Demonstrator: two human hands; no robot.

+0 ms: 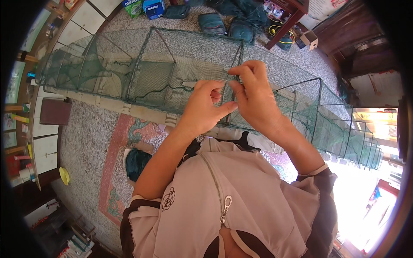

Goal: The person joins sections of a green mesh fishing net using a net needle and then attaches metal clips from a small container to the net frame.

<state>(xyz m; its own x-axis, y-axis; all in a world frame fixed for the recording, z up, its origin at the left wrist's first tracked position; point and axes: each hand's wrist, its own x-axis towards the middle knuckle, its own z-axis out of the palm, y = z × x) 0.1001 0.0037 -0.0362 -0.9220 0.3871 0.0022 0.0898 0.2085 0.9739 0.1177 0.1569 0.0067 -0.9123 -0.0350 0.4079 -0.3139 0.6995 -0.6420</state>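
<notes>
From my remote post I saw the left hand [204, 105] with fingers curled and thumb spread away, a slim pale tool [189, 84] showing beside its index finger; I couldn't tell whether it gripped that. The right hand [257, 94] bent thumb and forefinger toward each other; any pinched strand was too fine to confirm. The green net [152, 73] lay under and just beyond both, its long axis crosswise, the right hand nearer its dark middle hoop [239, 50]. Below stretched a pale desk [150, 113], then speckled floor [81, 142], dark green bundles [211, 23] farther off.
</notes>
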